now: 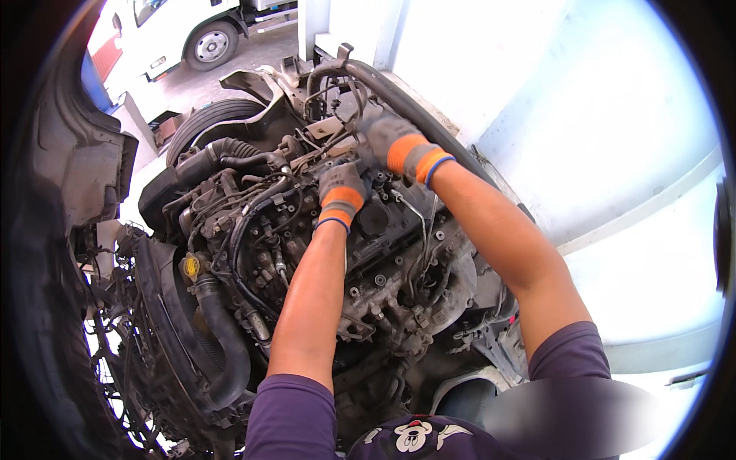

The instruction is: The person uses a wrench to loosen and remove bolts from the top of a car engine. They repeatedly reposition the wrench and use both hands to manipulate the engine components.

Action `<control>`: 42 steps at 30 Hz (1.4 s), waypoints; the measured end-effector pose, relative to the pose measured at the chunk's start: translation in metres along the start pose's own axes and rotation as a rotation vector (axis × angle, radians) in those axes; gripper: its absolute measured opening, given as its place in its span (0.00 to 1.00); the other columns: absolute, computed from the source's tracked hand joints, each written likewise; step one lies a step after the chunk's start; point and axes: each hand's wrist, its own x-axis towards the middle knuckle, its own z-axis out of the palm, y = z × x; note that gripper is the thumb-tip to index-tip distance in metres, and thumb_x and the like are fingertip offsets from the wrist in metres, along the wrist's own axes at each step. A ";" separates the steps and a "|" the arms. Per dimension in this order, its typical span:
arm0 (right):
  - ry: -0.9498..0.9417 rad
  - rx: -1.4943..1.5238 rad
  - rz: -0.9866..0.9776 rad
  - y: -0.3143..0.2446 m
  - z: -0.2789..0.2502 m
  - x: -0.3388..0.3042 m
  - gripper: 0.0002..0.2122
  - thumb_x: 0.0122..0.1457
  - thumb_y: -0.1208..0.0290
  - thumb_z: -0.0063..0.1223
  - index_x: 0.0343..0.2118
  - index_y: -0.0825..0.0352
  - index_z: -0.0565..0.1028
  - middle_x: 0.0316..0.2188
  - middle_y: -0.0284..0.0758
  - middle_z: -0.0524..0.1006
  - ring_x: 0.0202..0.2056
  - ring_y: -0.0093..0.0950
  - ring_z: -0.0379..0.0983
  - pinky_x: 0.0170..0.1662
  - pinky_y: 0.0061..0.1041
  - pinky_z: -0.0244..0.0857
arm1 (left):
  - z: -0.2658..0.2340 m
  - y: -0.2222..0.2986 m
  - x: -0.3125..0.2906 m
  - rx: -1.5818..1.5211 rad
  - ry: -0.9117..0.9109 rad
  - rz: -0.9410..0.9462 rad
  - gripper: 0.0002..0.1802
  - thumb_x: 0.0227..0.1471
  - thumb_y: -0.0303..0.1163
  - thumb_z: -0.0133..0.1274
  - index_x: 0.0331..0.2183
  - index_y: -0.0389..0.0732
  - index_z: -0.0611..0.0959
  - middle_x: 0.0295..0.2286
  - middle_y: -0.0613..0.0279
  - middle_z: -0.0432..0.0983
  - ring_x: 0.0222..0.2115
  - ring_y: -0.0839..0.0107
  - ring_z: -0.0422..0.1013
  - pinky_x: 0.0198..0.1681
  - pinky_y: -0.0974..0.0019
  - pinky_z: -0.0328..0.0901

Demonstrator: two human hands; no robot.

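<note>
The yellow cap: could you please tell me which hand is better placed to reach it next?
Probably the left hand: it is nearer the yellow cap, while the right hand is farther right.

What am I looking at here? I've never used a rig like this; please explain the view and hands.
There's no robot: this is one person working, seen through a wide fisheye camera on their head, hence the bent edges. The left hand and right hand, both gloved, are at the top of a grimy engine. The right is blurred, and I can't tell whether either holds anything. Toward the left, a yellow cap sits near a thick black hose. A white truck stands beyond.
</note>
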 end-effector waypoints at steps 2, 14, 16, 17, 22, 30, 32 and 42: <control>-0.010 0.038 0.249 -0.001 -0.030 -0.005 0.22 0.61 0.51 0.49 0.40 0.70 0.79 0.41 0.51 0.80 0.43 0.51 0.78 0.47 0.42 0.72 | -0.008 -0.003 -0.004 -0.015 -0.008 -0.014 0.17 0.52 0.50 0.58 0.40 0.53 0.89 0.36 0.52 0.83 0.41 0.50 0.77 0.47 0.52 0.69; -0.458 0.065 0.392 0.009 0.026 0.024 0.17 0.61 0.66 0.44 0.48 0.66 0.80 0.51 0.45 0.78 0.52 0.46 0.76 0.54 0.41 0.68 | 0.004 -0.003 0.001 -0.032 0.026 0.030 0.19 0.51 0.54 0.58 0.41 0.55 0.88 0.35 0.53 0.83 0.40 0.51 0.77 0.46 0.50 0.70; -0.555 -0.138 0.149 0.019 0.029 0.023 0.15 0.59 0.70 0.48 0.46 0.65 0.81 0.50 0.44 0.79 0.48 0.44 0.78 0.50 0.40 0.71 | 0.003 0.005 0.000 -0.074 -0.010 0.047 0.20 0.51 0.55 0.58 0.42 0.56 0.88 0.36 0.53 0.83 0.40 0.51 0.77 0.47 0.51 0.70; -0.622 -0.213 0.076 0.010 0.023 0.029 0.15 0.58 0.71 0.48 0.46 0.65 0.82 0.49 0.44 0.80 0.47 0.44 0.78 0.49 0.40 0.72 | 0.001 -0.001 0.001 -0.083 -0.020 0.037 0.20 0.51 0.55 0.58 0.42 0.56 0.88 0.37 0.53 0.83 0.41 0.51 0.77 0.47 0.51 0.70; -0.598 -0.385 -0.143 -0.027 -0.023 0.021 0.13 0.56 0.76 0.51 0.43 0.65 0.82 0.40 0.43 0.82 0.43 0.44 0.79 0.45 0.38 0.73 | 0.002 -0.023 0.004 -0.080 -0.031 0.005 0.21 0.51 0.56 0.58 0.43 0.58 0.87 0.38 0.54 0.83 0.41 0.50 0.77 0.48 0.51 0.70; -0.623 0.261 0.276 0.012 -0.029 0.011 0.18 0.62 0.57 0.53 0.43 0.68 0.80 0.39 0.38 0.83 0.36 0.29 0.81 0.40 0.33 0.77 | 0.001 -0.016 0.005 -0.116 -0.081 -0.025 0.19 0.48 0.56 0.61 0.41 0.62 0.89 0.36 0.57 0.84 0.38 0.54 0.79 0.45 0.55 0.71; -0.607 0.278 0.311 0.002 -0.035 0.010 0.16 0.61 0.58 0.53 0.39 0.68 0.80 0.34 0.37 0.84 0.30 0.28 0.82 0.35 0.31 0.78 | 0.000 -0.018 0.006 -0.116 -0.085 -0.016 0.19 0.48 0.56 0.62 0.41 0.62 0.89 0.36 0.58 0.84 0.39 0.54 0.79 0.45 0.55 0.71; -0.467 -0.362 -0.119 -0.017 -0.038 0.013 0.12 0.52 0.73 0.57 0.39 0.67 0.84 0.37 0.40 0.83 0.37 0.40 0.81 0.41 0.35 0.74 | 0.008 -0.024 0.012 -0.158 -0.111 -0.013 0.20 0.48 0.54 0.62 0.43 0.61 0.88 0.37 0.61 0.84 0.39 0.58 0.79 0.46 0.58 0.70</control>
